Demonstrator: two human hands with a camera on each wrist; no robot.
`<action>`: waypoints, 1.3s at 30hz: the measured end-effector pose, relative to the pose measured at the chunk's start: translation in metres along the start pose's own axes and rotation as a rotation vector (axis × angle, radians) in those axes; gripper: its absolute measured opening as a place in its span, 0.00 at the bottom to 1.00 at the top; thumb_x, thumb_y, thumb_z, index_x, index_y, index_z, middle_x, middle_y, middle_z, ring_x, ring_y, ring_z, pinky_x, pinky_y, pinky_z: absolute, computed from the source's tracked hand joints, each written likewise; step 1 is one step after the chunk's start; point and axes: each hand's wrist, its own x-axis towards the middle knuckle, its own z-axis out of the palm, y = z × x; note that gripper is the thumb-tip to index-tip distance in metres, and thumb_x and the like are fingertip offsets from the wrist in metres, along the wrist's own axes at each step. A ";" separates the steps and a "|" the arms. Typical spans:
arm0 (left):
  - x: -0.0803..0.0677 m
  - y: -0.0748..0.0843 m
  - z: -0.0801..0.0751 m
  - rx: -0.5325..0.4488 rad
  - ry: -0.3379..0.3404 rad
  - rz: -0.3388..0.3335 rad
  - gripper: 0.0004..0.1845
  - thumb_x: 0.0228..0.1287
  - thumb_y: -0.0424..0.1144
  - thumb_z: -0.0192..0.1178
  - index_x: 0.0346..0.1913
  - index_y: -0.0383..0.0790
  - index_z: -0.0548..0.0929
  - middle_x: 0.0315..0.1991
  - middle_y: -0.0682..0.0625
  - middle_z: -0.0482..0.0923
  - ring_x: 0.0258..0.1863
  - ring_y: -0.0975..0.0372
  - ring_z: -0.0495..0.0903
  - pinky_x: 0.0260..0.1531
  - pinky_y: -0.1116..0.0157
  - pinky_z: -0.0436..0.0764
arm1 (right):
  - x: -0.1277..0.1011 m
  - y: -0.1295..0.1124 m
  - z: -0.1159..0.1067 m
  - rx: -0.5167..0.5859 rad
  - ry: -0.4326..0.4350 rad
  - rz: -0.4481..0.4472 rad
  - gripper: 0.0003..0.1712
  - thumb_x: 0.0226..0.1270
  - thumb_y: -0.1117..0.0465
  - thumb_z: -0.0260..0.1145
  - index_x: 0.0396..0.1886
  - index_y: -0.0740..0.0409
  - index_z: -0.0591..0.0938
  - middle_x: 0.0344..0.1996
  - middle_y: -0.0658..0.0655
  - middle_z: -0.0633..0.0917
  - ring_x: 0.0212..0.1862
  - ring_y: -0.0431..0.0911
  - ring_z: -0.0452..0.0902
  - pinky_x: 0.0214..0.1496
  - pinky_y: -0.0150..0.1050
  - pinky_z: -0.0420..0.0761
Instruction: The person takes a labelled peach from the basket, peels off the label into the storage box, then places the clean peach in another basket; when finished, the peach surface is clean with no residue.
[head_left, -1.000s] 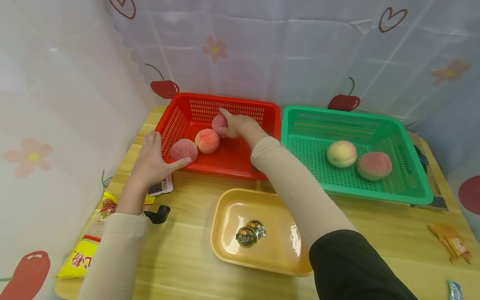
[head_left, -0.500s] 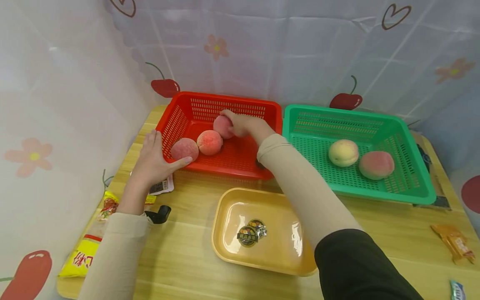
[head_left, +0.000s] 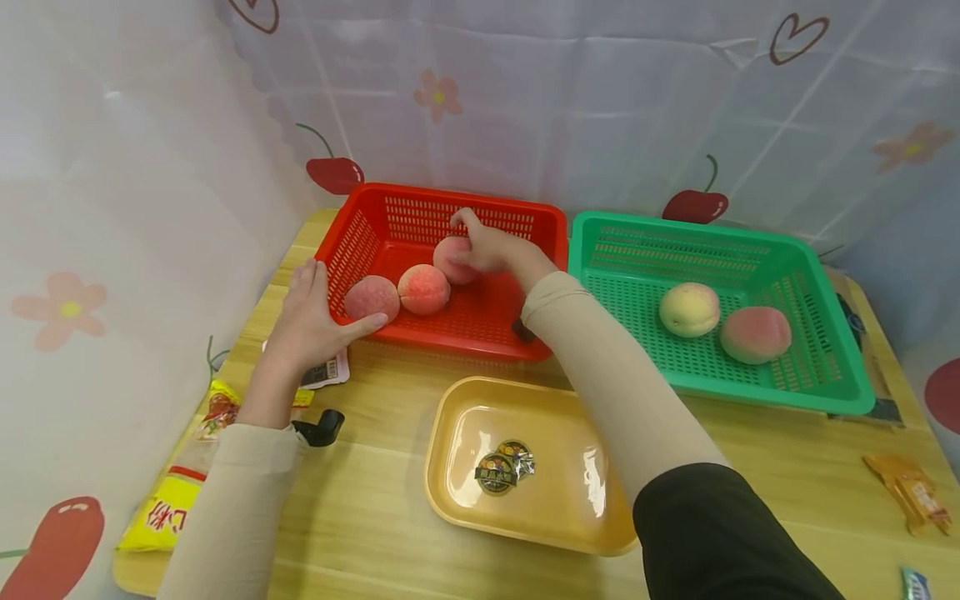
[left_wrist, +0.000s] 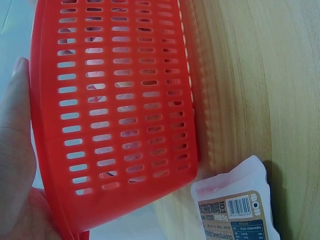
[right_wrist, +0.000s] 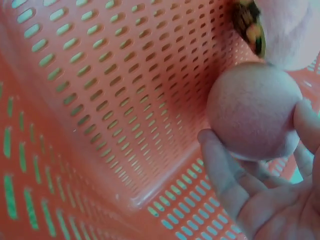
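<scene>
In the head view my left hand (head_left: pixel 308 324) rests over the near left corner of a red plastic basket (head_left: pixel 480 340). Its fingers lie along the left rim, the thumb over the front rim beside a dark pink peach (head_left: pixel 372 300). Inside the basket my right hand (head_left: pixel 491 248) holds a pink peach (head_left: pixel 451 257), its thumb and fingers around the fruit; that peach (right_wrist: pixel 252 107) fills the middle of the right wrist view. An orange-red peach (head_left: pixel 423 290) sits between those two. The left wrist view shows the basket's slotted wall (left_wrist: pixel 125 100).
A green basket (head_left: pixel 761 390) with two peaches (head_left: pixel 689 310) stands to the right. In front is a yellow tray (head_left: pixel 525 533) bearing round stickers. A yellow packet (head_left: pixel 161 517) and a white packet (left_wrist: pixel 232 200) lie at left, orange packaging (head_left: pixel 907 492) at right.
Right hand and its peach have shifted slightly toward the right and nearer side of the red basket. One right finger now stands raised above the peach. Left hand stays on the rim.
</scene>
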 end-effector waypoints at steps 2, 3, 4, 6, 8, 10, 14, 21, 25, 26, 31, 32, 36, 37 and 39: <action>0.001 0.000 0.001 0.000 0.003 0.000 0.72 0.48 0.78 0.60 0.79 0.37 0.33 0.81 0.41 0.26 0.80 0.42 0.34 0.70 0.33 0.54 | 0.000 0.003 -0.003 0.000 -0.020 -0.008 0.36 0.74 0.54 0.59 0.73 0.50 0.51 0.67 0.60 0.68 0.70 0.52 0.65 0.78 0.46 0.61; 0.001 -0.001 0.001 0.002 0.004 0.001 0.71 0.49 0.77 0.60 0.79 0.37 0.33 0.81 0.41 0.26 0.80 0.42 0.34 0.70 0.33 0.54 | 0.000 0.004 -0.004 0.007 -0.036 -0.010 0.38 0.73 0.54 0.60 0.74 0.51 0.50 0.69 0.60 0.66 0.72 0.51 0.62 0.79 0.46 0.59; 0.001 -0.001 0.001 0.004 0.005 0.003 0.71 0.49 0.77 0.59 0.79 0.36 0.33 0.81 0.41 0.26 0.80 0.42 0.34 0.70 0.33 0.54 | 0.000 0.006 -0.005 0.009 -0.053 -0.013 0.40 0.73 0.55 0.61 0.75 0.51 0.50 0.72 0.60 0.63 0.74 0.51 0.60 0.79 0.46 0.58; 0.001 -0.001 0.000 0.007 0.006 0.009 0.71 0.50 0.77 0.59 0.79 0.36 0.32 0.81 0.41 0.26 0.80 0.42 0.34 0.70 0.33 0.54 | 0.000 0.008 -0.008 0.009 -0.083 -0.008 0.44 0.71 0.56 0.63 0.77 0.52 0.49 0.74 0.59 0.60 0.76 0.51 0.56 0.80 0.46 0.56; 0.001 -0.001 -0.001 0.010 0.007 0.013 0.71 0.50 0.76 0.59 0.79 0.35 0.33 0.81 0.40 0.26 0.80 0.41 0.34 0.69 0.33 0.55 | 0.001 0.010 -0.009 0.011 -0.108 0.009 0.48 0.68 0.56 0.65 0.79 0.53 0.48 0.76 0.58 0.58 0.77 0.51 0.53 0.80 0.47 0.56; 0.001 0.000 -0.001 0.011 0.009 0.015 0.70 0.51 0.76 0.60 0.79 0.35 0.33 0.81 0.39 0.26 0.79 0.41 0.35 0.69 0.32 0.55 | 0.001 0.011 -0.009 -0.015 -0.125 0.035 0.50 0.66 0.53 0.66 0.80 0.54 0.48 0.77 0.57 0.56 0.77 0.51 0.51 0.81 0.47 0.54; 0.000 0.002 -0.002 0.010 0.009 0.015 0.70 0.51 0.76 0.60 0.79 0.35 0.33 0.81 0.39 0.27 0.79 0.40 0.35 0.69 0.32 0.55 | 0.002 0.014 -0.008 -0.075 -0.123 0.084 0.50 0.62 0.46 0.68 0.78 0.55 0.56 0.73 0.58 0.61 0.73 0.51 0.55 0.79 0.49 0.58; 0.000 0.003 -0.002 0.010 0.003 0.007 0.71 0.51 0.76 0.59 0.79 0.35 0.33 0.81 0.39 0.26 0.80 0.41 0.34 0.70 0.32 0.53 | 0.002 0.020 -0.003 0.010 -0.095 0.167 0.42 0.58 0.42 0.72 0.65 0.57 0.68 0.59 0.58 0.74 0.62 0.51 0.66 0.73 0.47 0.66; 0.000 0.002 -0.002 0.011 0.004 0.004 0.71 0.50 0.77 0.59 0.79 0.35 0.33 0.81 0.39 0.27 0.79 0.40 0.35 0.69 0.32 0.54 | 0.000 0.020 -0.002 0.058 -0.129 0.181 0.44 0.57 0.41 0.72 0.65 0.54 0.64 0.59 0.57 0.71 0.63 0.51 0.64 0.73 0.48 0.66; 0.000 0.002 -0.002 0.012 0.005 0.006 0.71 0.50 0.77 0.59 0.79 0.35 0.33 0.81 0.39 0.27 0.79 0.40 0.35 0.69 0.32 0.54 | -0.001 0.020 -0.002 0.049 -0.133 0.170 0.44 0.57 0.41 0.72 0.66 0.55 0.63 0.60 0.57 0.71 0.63 0.51 0.64 0.73 0.48 0.67; 0.001 0.001 -0.001 0.014 0.004 0.012 0.71 0.51 0.76 0.59 0.79 0.34 0.33 0.81 0.38 0.27 0.79 0.40 0.35 0.70 0.32 0.53 | -0.004 0.012 -0.005 -0.041 -0.094 0.069 0.47 0.58 0.46 0.73 0.72 0.56 0.63 0.61 0.57 0.73 0.63 0.51 0.67 0.73 0.46 0.68; 0.001 0.001 -0.002 0.014 0.003 0.014 0.71 0.51 0.76 0.59 0.79 0.34 0.33 0.81 0.38 0.27 0.79 0.40 0.35 0.70 0.32 0.52 | -0.005 0.010 -0.007 -0.047 -0.070 0.051 0.46 0.57 0.48 0.74 0.71 0.56 0.64 0.61 0.57 0.74 0.62 0.50 0.67 0.73 0.45 0.68; 0.000 0.001 -0.002 0.008 0.003 0.018 0.70 0.51 0.76 0.59 0.78 0.33 0.33 0.80 0.37 0.28 0.79 0.40 0.35 0.71 0.33 0.52 | -0.012 -0.002 -0.014 0.015 0.016 -0.027 0.46 0.54 0.53 0.77 0.70 0.54 0.66 0.60 0.55 0.74 0.60 0.48 0.70 0.67 0.43 0.74; 0.000 0.001 -0.002 0.008 0.002 0.019 0.70 0.51 0.76 0.59 0.78 0.33 0.33 0.80 0.37 0.28 0.79 0.40 0.35 0.71 0.33 0.51 | -0.016 -0.005 -0.017 0.027 0.036 -0.048 0.46 0.53 0.54 0.78 0.70 0.53 0.66 0.61 0.54 0.74 0.60 0.48 0.70 0.66 0.42 0.76; 0.000 0.002 -0.002 0.008 0.003 0.023 0.70 0.51 0.76 0.59 0.79 0.33 0.34 0.80 0.37 0.29 0.79 0.40 0.35 0.71 0.33 0.51 | -0.024 -0.011 -0.021 0.036 0.072 -0.087 0.47 0.52 0.54 0.79 0.70 0.52 0.67 0.61 0.53 0.73 0.60 0.47 0.69 0.63 0.41 0.78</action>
